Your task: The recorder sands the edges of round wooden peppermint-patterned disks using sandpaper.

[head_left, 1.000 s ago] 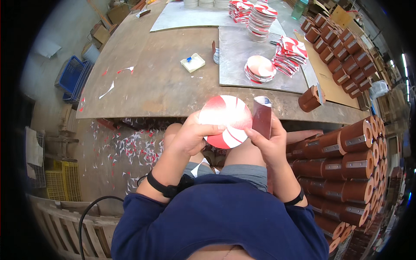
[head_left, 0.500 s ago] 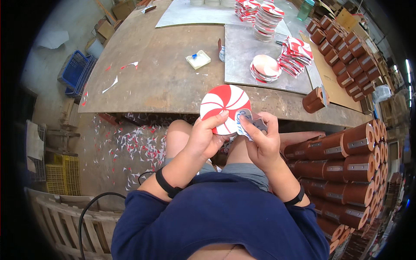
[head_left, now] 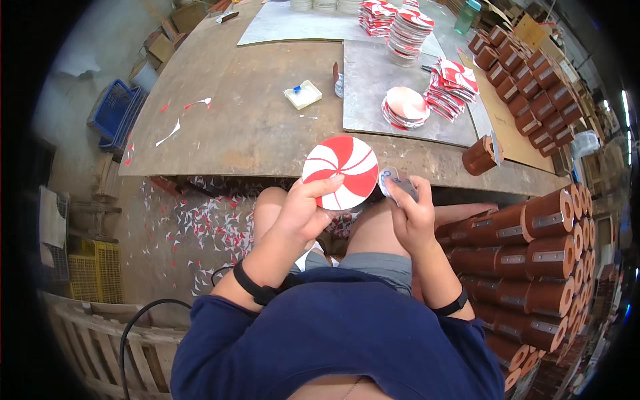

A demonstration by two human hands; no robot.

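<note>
Round disc (head_left: 347, 160), red and white in a swirl, is held above the person's thighs, just in front of the table (head_left: 220, 100) edge in this view, with its patterned face turned up; the left hand (head_left: 303, 212) pinches it, thumb pressed flat near the middle of the pattern and the other fingers tucked beneath, mostly hidden; the right hand (head_left: 415, 212) pinches a bent strip (head_left: 402, 181) between thumb and fingers, pale with blue print on the side that shows; the strip sits just beside the disc's right edge, and whether the two touch I cannot tell.

On the table, a grey sheet (head_left: 370, 83) bears a low stack of discs (head_left: 405, 108), the top one shiny; close to its right leans an untidy pile of red-and-white pieces (head_left: 453, 87); farther back rises a tall stack (head_left: 408, 41) of similar discs; left of the sheet lies a small white dish (head_left: 303, 97) with a bit of blue on it.

Brown tubes (head_left: 550, 257) are heaped at the person's right; red and white scraps (head_left: 208, 217) litter the floor at the left.
</note>
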